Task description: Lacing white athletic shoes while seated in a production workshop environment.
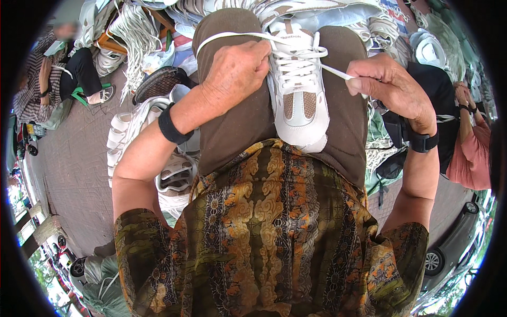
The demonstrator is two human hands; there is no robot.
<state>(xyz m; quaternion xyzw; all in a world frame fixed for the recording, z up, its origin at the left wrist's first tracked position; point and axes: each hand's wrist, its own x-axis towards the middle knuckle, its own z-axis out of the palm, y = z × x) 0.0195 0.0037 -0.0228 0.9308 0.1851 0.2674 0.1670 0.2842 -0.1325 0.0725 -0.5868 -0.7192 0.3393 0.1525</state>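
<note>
A white sneaker (301,119) with brown mesh panels rests between my thighs, its toe toward me. White laces (297,68) criss-cross up its front. At the shoe's upper left, my left hand (237,68) is closed with the fingers pinched by the eyelets; a lace end loops away from there over my left knee. On the other side my right hand (388,84) pinches a white lace end (336,72) between thumb and forefinger. That stretch of lace runs taut from the top eyelets to my fingertips.
Several pale shoe uppers (124,132) lie stacked by my left leg, with a dark woven shoe (158,83) above them. A bundle of white laces (133,34) hangs at the far left. People sit at both sides. A grey car (454,238) stands behind on the right.
</note>
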